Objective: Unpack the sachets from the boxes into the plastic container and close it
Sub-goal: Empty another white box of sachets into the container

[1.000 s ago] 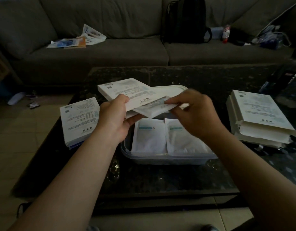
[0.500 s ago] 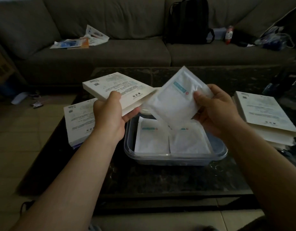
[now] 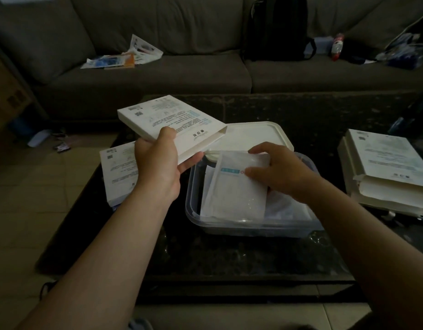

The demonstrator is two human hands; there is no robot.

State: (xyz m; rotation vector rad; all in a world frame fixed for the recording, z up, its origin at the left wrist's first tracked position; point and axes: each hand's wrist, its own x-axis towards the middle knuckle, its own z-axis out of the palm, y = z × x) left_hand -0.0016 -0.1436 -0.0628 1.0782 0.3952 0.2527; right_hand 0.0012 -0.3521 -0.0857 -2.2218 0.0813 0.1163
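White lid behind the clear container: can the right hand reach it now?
Probably not yet: the right hand holds a white sachet over the clear plastic container. The white plastic lid lies just beyond, bare except its left corner under the white cardboard box in the left hand.

The left hand (image 3: 158, 163) is gripping an open white box (image 3: 172, 122) above the far-left corner of the clear plastic container (image 3: 229, 225). The right hand (image 3: 277, 173) is pinching a white sachet (image 3: 236, 189), holding it tilted over other sachets (image 3: 285, 208) inside the container. The white lid (image 3: 253, 135) is lying just behind the container, a second box (image 3: 117, 170) to its left and stacked boxes (image 3: 384, 167) to its right.
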